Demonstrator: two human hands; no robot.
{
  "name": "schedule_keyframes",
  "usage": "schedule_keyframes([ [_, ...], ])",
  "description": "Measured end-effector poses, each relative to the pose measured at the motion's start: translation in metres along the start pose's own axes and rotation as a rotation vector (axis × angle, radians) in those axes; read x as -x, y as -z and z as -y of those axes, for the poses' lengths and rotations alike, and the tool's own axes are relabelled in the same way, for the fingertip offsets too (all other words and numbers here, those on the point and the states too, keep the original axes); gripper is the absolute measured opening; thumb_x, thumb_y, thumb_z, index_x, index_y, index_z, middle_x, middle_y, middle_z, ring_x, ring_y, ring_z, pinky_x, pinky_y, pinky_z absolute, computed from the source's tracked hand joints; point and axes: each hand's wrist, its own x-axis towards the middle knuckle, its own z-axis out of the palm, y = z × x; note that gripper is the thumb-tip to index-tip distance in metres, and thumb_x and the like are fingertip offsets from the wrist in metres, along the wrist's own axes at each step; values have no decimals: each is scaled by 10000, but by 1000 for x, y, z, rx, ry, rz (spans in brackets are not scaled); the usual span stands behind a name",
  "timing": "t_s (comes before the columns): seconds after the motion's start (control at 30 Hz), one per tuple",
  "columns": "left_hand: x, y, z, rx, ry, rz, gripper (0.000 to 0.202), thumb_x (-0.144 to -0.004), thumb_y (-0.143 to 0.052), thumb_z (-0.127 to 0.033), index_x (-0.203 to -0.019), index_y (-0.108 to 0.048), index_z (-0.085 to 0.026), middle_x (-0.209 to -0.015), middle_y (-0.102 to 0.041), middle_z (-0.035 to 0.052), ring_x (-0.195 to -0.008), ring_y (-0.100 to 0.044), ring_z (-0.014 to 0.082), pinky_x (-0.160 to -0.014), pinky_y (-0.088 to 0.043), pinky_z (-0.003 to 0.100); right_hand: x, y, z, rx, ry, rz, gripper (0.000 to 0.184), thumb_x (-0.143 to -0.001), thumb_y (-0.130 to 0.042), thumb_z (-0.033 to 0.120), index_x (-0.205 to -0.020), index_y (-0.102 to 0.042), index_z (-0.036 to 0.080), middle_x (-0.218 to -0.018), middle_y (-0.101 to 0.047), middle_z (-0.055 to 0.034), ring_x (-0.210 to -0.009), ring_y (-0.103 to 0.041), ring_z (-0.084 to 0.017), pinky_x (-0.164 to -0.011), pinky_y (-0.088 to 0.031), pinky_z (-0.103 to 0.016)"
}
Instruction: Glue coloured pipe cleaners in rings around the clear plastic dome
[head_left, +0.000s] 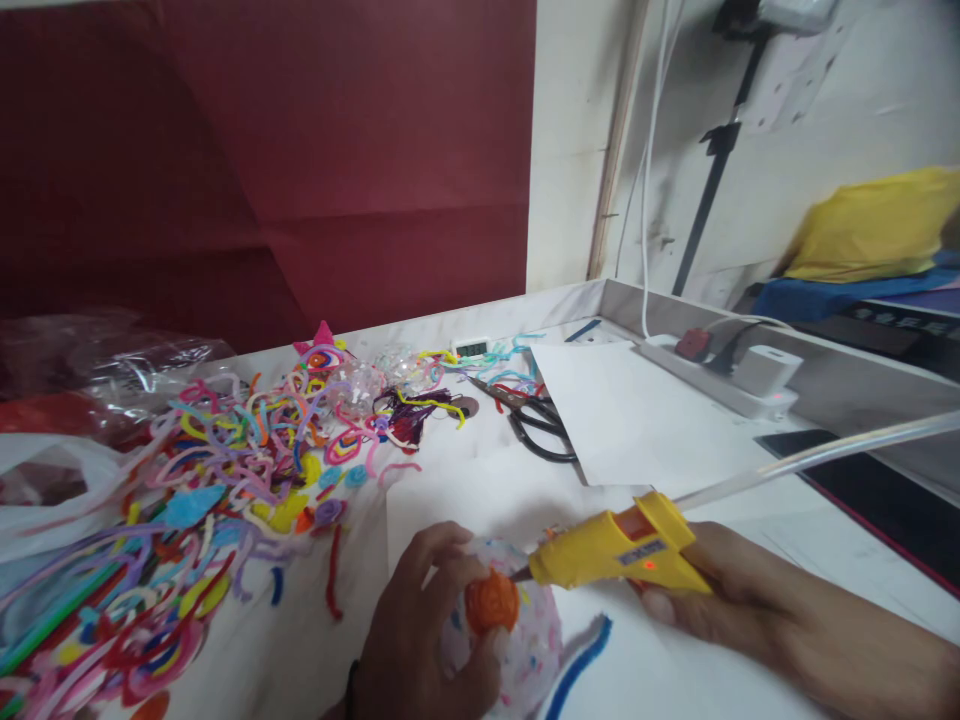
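My left hand (431, 630) is curled round the left side of a white ball (536, 640) speckled with pink, blue and yellow. Its thumb and index finger touch a coiled orange disc (491, 603) against the ball. A yellow hot glue gun (615, 545) is gripped in my right hand (739, 595), its nozzle pointing left at the disc's right edge. From the gun's back end sticks out a long clear glue stick (817, 455). A small light glows orange on the gun. Beside the ball lies a blue pipe cleaner (581, 665).
Many colourful pipe cleaners (247, 440) are heaped at the left, near a white plastic bag (60, 480). Black-handled scissors (536, 420) lie partly under white paper (622, 410). A power strip (712, 375) runs along the right raised edge. A dark flat device (862, 500) lies nearby.
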Motion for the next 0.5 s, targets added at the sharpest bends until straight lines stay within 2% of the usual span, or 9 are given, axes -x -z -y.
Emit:
schedule_keyframes([
  [0.2,4,-2,7,-29,-52,31,395,-685,-569,-142,-1068,-528,-228,-1167,-550,81,-1053,-620,215,-850,-571,314,-3,-2,3,-68,63,-9,350,-792,-616,572,-881,-725,252,-828,-711,-23,-751,-629,-239,-648,-551,-331],
  [0.5,6,-5,9,-28,-49,26,409,-669,-562,-132,-1066,-526,-224,-1181,-530,76,-1069,-606,209,-855,-563,297,0,-4,8,-138,83,65,341,-843,-593,525,-964,-721,233,-830,-691,-21,-786,-628,-224,-677,-548,-306],
])
